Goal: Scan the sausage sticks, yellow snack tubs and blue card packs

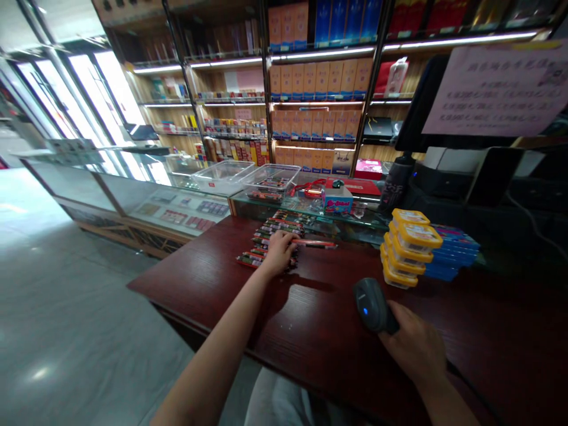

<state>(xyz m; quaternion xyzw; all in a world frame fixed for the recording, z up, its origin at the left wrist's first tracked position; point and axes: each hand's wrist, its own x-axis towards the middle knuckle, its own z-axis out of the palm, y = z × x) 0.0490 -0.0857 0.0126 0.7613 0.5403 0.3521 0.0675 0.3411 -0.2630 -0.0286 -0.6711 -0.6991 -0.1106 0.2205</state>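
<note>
Dark-red wooden counter [213, 278]: left hand [279, 251] on stick pile [266, 236], right hand [415, 349] on scanner [371, 305].
At frame centre, the left-hand fingers curl around one end of a red stick [316, 242], which projects rightward from the fingertips, with the stick pile beneath the palm. At lower right, the right-hand fingers wrap the black scanner's handle. Stacked yellow-lidded tubs [410, 248] stand just above it.

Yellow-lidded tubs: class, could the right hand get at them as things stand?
Probably yes: the tubs stand just beyond the right hand, bare table between, though that hand holds a scanner.
</note>
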